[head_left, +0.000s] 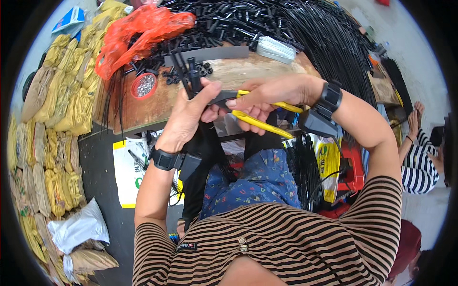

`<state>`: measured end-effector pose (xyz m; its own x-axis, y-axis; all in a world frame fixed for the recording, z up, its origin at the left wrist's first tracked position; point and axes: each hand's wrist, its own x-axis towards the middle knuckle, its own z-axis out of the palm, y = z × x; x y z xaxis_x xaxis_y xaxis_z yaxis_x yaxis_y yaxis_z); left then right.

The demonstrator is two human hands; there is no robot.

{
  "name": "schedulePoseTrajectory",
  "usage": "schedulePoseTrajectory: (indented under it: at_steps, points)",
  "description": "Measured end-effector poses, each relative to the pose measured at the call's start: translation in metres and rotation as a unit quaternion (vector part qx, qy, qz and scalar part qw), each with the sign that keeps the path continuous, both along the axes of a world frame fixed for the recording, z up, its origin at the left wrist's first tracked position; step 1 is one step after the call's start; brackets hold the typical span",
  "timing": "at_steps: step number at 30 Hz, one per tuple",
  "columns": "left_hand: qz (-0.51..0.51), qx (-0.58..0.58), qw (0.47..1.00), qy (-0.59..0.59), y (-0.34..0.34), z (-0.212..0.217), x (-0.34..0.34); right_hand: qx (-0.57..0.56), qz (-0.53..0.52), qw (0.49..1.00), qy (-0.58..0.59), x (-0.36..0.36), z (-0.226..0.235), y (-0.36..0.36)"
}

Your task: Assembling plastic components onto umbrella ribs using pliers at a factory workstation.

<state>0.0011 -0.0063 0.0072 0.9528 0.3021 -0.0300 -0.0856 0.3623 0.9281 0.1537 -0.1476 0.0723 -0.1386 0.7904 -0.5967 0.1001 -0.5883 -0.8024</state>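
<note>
My left hand (183,117) is closed around several thin black rods with a black cylindrical fitting (193,78) among them, held upright over the table's near edge. Yellow-handled pliers (262,126) are in my right hand (279,90), with one handle under the thumb and the fingers by the other. Their dark jaws point left, up against the left hand's fingers and the rods. What lies between the jaws is hidden by those fingers. Black nuts or rings (205,69) lie on the wooden table (157,112) just beyond the left hand.
A red dish (144,86) of small metal pieces stands left on the table. Behind are a red plastic bag (143,33), a heap of black parts (219,24), a clear packet (275,50) and long black rods (334,66). Yellow sacks (71,90) line the left; another person (420,167) sits right.
</note>
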Motion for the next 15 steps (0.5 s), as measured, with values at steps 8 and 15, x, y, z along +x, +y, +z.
schedulePoseTrajectory:
  at_steps: [8,15]
  points:
    - [0.035,-0.040,0.998,-0.019,0.003,-0.011,-0.003,-0.014,-0.034,0.975,0.219,-0.003,-0.027,-0.023]
    - [0.017,-0.057,0.998,-0.021,0.001,-0.004,-0.002,0.016,-0.102,0.985,0.142,-0.027,-0.011,-0.035]
